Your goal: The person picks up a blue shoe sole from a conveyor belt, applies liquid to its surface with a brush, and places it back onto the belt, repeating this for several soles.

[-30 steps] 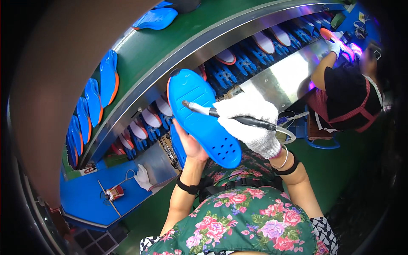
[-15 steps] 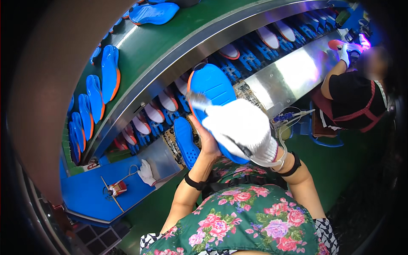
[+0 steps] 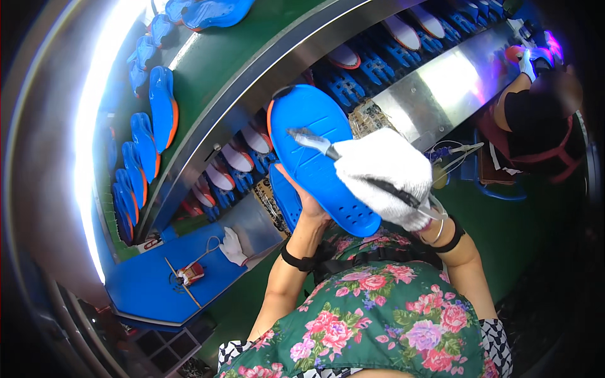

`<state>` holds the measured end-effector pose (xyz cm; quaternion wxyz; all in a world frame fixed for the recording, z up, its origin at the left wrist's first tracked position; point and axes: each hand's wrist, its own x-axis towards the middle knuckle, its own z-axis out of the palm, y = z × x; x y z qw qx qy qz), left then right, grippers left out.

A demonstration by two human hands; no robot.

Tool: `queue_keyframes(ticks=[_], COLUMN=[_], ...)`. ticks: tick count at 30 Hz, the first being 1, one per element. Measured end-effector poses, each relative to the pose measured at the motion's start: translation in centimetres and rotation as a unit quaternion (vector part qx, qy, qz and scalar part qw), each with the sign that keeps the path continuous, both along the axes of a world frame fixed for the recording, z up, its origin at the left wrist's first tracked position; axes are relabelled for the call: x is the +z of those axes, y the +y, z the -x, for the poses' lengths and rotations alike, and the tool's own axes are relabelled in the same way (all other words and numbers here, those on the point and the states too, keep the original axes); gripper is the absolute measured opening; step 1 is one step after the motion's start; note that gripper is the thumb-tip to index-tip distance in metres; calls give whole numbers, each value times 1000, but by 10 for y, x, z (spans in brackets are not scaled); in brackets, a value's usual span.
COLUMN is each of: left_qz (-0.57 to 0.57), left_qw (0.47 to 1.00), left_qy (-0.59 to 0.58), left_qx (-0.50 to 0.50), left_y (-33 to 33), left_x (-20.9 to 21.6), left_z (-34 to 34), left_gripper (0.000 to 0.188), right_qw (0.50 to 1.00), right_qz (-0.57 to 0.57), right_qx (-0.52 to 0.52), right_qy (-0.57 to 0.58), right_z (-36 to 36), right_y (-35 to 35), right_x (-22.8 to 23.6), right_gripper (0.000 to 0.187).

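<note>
A blue shoe sole (image 3: 315, 113) with an orange edge, shallow grooves and small holes at its lower end is tilted in front of me. My bare left hand (image 3: 309, 200) grips it from below and behind, and most of its fingers are hidden. My right hand (image 3: 384, 176), in a white knit glove, is closed on a brush (image 3: 321, 145). Its bristles lie on the sole's upper face, and its dark handle shows across the glove. Just behind the left hand, a second blue sole (image 3: 287, 195) is partly covered.
Blue soles with orange sides (image 3: 162, 107) lie on a green conveyor (image 3: 252, 38) at the upper left. Beneath its metal edge run pale, red-edged soles (image 3: 239, 157) among blue holders. A red pot (image 3: 191, 274) and white glove (image 3: 233, 246) rest on a blue table (image 3: 151, 290). A co-worker (image 3: 535, 126) sits at right.
The brush and my right hand have moved right and down, uncovering more of the sole and its holes. The view has shifted, and a bright light strip now shows at left.
</note>
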<state>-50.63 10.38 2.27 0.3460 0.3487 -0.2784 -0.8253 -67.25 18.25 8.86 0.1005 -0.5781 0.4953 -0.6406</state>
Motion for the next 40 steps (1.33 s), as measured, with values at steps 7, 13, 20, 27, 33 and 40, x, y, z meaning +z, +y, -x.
queue_keyframes(ticks=[7,13,20,27,33,40], left_qz=[26,-77,-56,-51,-46,13], left_qw=[952,943,966,958,938,937], left_qy=[255,295,211,235,316,313], left_qx=[-166,-135,-135,-158,-131,-155], left_y=[-22,-28,-30,-43,-49,-62], left_x=[-25,-15,-6,-15,-18,-28], left_z=[-12,-3,-2,-1,7,6], left_gripper=[107,121,131,129,129,115], right_qw=[994,993,997,993,997,998], right_qz=[6,14,-37,-19,-11,-44], right_qx=[104,38,57,112,54,23], right_qy=[-10,108,-40,-31,62,-25], right_z=[-12,-8,-5,-21,-22,-12], right_y=[10,9,15,24,30,30], right_x=[0,-7,-10,-17,-25,-25], right_gripper=[28,28,23,24,28,16])
